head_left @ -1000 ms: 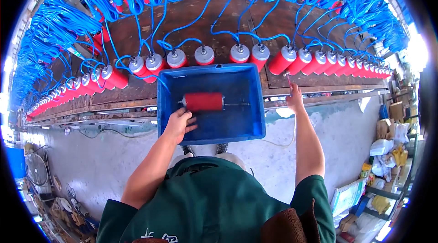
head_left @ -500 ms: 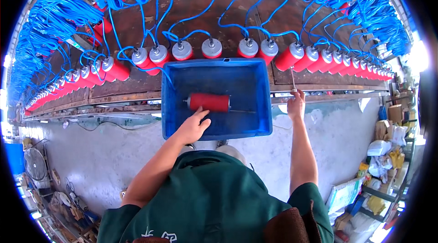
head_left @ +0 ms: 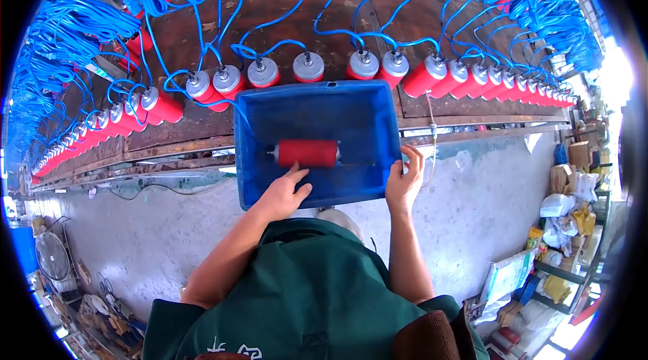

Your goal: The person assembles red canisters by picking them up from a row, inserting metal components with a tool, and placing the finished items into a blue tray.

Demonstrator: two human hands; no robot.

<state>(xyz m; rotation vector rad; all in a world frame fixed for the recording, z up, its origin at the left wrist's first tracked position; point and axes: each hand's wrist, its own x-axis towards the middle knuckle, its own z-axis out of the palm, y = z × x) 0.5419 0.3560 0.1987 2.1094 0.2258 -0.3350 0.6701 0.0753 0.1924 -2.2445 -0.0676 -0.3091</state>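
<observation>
A red cylinder with silver ends [head_left: 309,153] lies on its side in a blue plastic bin [head_left: 317,93], whose inside looks dark and blurred, perhaps with liquid. My left hand [head_left: 285,196] reaches over the bin's front edge. Its fingertips touch the cylinder's near side, with the thumb held apart. At the bin's right wall, my right hand [head_left: 405,181] grips the rim, thumb toward the inside and fingers outside. Beyond that hand, a thin hose with a metal fitting [head_left: 433,129] hangs at the table edge. A blue cord [head_left: 244,111] drapes over the bin's back left corner.
Red cylinders with silver caps [head_left: 432,78] line the brown tabletop [head_left: 290,29] on both sides, joined to blue cords. Coiled blue cable bundles [head_left: 74,22] crowd the far side. Shelves with bags and boxes [head_left: 574,204] stand right; a fan [head_left: 52,255] stands left.
My right hand has let go of the hose fitting and moved left onto the bin's rim. My left hand stays at the cylinder. The view has shifted slightly.
</observation>
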